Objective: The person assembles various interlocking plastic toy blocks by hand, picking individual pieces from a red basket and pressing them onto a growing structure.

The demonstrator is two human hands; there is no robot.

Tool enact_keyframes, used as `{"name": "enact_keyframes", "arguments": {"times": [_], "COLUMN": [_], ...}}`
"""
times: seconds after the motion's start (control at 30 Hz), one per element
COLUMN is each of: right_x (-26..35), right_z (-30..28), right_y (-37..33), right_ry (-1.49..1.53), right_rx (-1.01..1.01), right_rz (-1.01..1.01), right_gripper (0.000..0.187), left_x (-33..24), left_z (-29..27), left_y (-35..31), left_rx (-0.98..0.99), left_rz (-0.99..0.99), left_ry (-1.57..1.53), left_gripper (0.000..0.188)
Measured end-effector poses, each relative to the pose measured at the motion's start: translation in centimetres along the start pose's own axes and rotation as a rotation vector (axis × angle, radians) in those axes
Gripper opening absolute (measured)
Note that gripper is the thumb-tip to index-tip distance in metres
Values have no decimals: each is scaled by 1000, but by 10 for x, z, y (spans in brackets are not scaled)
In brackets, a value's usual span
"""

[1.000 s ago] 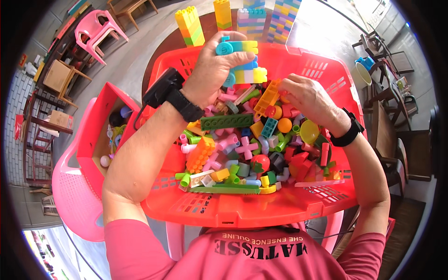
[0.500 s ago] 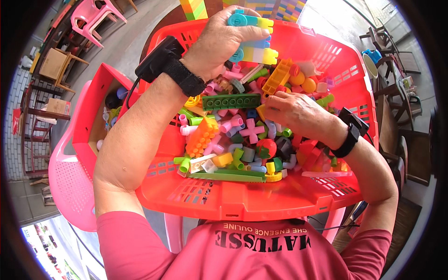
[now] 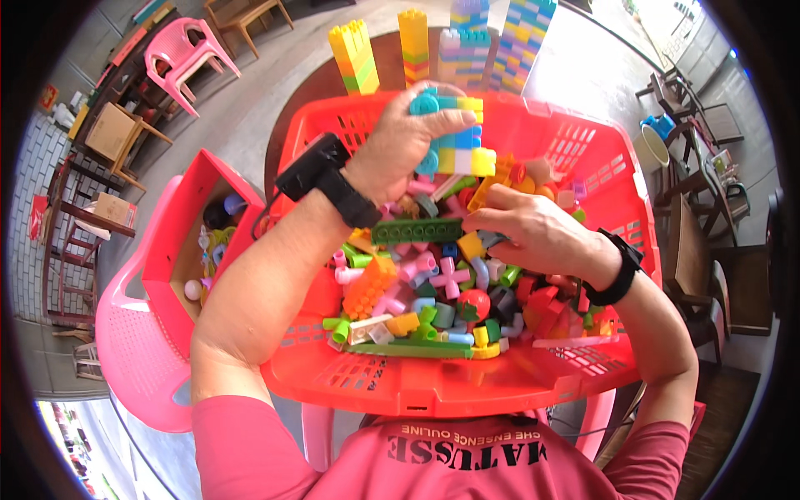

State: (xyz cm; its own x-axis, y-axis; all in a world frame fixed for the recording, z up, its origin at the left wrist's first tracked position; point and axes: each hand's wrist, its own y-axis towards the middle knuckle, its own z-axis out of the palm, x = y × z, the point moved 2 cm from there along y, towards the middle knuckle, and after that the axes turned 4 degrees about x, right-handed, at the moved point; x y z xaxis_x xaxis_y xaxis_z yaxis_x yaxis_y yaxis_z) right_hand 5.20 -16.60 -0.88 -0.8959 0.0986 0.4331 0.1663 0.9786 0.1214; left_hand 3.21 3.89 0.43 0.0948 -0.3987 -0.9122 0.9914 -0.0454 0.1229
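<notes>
My left hand (image 3: 404, 137) is closed round a toy-brick assembly (image 3: 458, 133) of blue, yellow and white bricks with round turquoise wheels, above the far side of the red basket (image 3: 400, 398). Lower and to the right, my right hand (image 3: 542, 233) reaches into the heap of toy pieces with curled fingers; what lies between them is hidden. By its fingertips are a yellow block (image 3: 472, 245) and a long dark green brick (image 3: 417, 231). A yellow-orange piece (image 3: 481, 197) is partly covered by this hand. Pink connectors (image 3: 451, 277) and a red ball-like piece (image 3: 474, 305) lie nearer to me.
Past the basket stand brick towers: yellow-green (image 3: 354, 58), yellow-orange (image 3: 413, 46) and a multicoloured one (image 3: 521, 46). At the left, a red box (image 3: 171, 262) of small toys rests on a pink plastic chair (image 3: 137, 358). Wooden furniture (image 3: 692, 225) lies at the right.
The view has shifted, so the basket sits lower and the towers show more. My left hand keeps its assembly. My right hand has moved slightly farther over the heap, covering more of the yellow-orange piece.
</notes>
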Motion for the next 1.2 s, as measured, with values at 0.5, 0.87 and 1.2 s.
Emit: {"name": "enact_keyframes", "arguments": {"times": [0.5,0.87,1.2], "right_x": [-3,0,-3], "right_z": [-71,-64,-62], "right_y": [-17,-12,-13], "right_ry": [1025,639,647], "right_rx": [-621,-443,-321], "right_rz": [186,273,314], "right_gripper": [17,44,36], "left_x": [2,2,1], "left_z": [37,48,50], "left_y": [-21,-28,-29], "left_rx": [61,45,63], "left_rz": [-101,-10,69], "left_ry": [-62,94,351], "left_gripper": [35,38,38]}}
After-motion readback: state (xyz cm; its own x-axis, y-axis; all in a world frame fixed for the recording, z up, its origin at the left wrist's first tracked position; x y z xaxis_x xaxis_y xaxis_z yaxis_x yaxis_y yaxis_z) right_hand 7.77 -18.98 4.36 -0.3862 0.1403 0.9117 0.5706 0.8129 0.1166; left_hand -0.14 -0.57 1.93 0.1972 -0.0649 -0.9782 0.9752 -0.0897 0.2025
